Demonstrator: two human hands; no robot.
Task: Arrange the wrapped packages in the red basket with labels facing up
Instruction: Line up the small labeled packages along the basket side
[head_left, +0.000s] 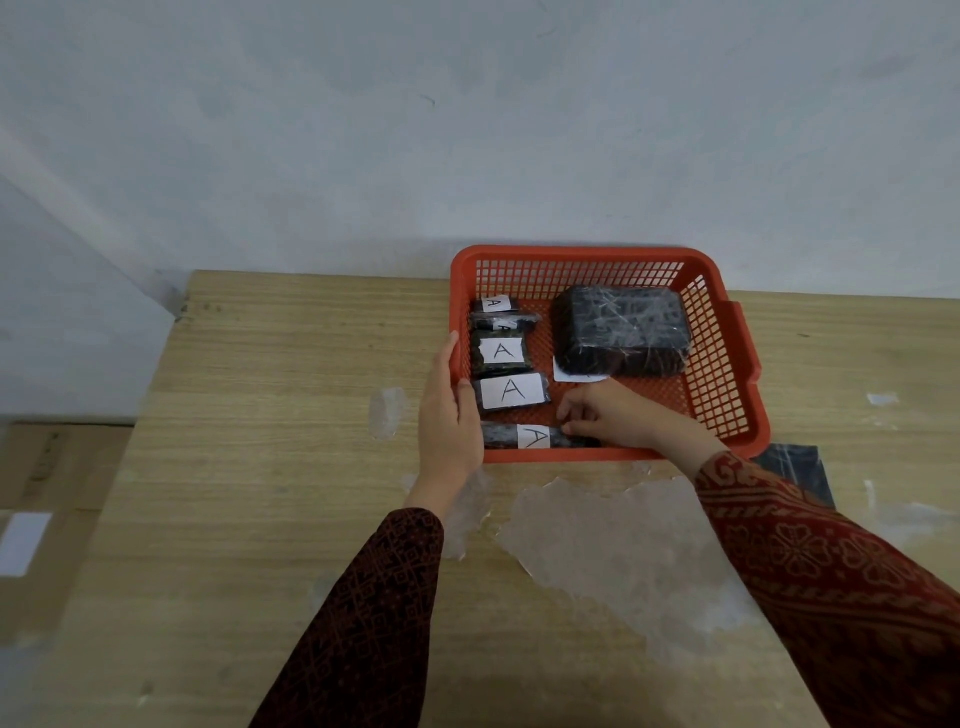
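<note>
A red basket sits on the wooden table against the wall. Down its left side lie several small dark wrapped packages with white "A" labels facing up, such as one in the middle of the row. The nearest is a long thin package along the front wall. My right hand rests on that package's right end, fingers curled over it. A large dark wrapped package fills the back right, with a white label edge showing beneath it. My left hand grips the basket's left rim.
A dark flat wrapped piece lies on the table by the basket's front right corner. Patches of peeled film mark the tabletop in front. Cardboard boxes stand left of the table.
</note>
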